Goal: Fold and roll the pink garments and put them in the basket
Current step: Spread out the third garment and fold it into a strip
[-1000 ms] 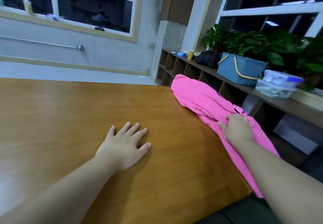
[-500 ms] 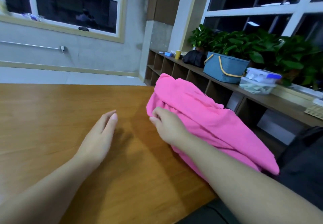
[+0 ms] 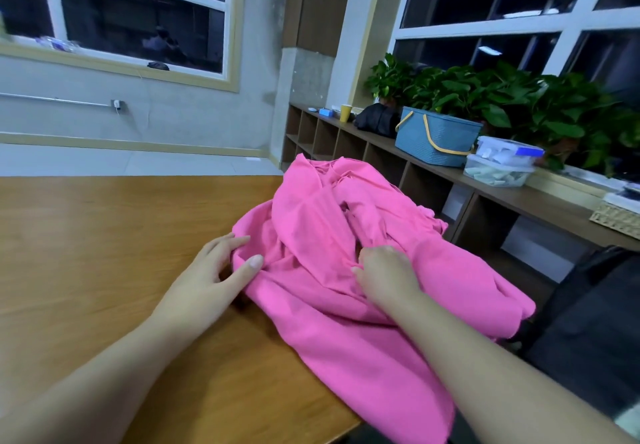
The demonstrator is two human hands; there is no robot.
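Fingers (image 3: 372,263) bunched in pink garment (image 3: 346,322)

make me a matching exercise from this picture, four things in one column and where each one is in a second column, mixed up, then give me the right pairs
Things
1. pink garment
2. blue basket
3. yellow cup
4. left hand

Places
A. at the far end of the shelf unit's top
B. on the shelf top in front of the plants
C. crumpled on the wooden table, hanging over its right edge
D. at the garment's left edge, thumb on the cloth

Pairs: 1-C, 2-B, 3-A, 4-D
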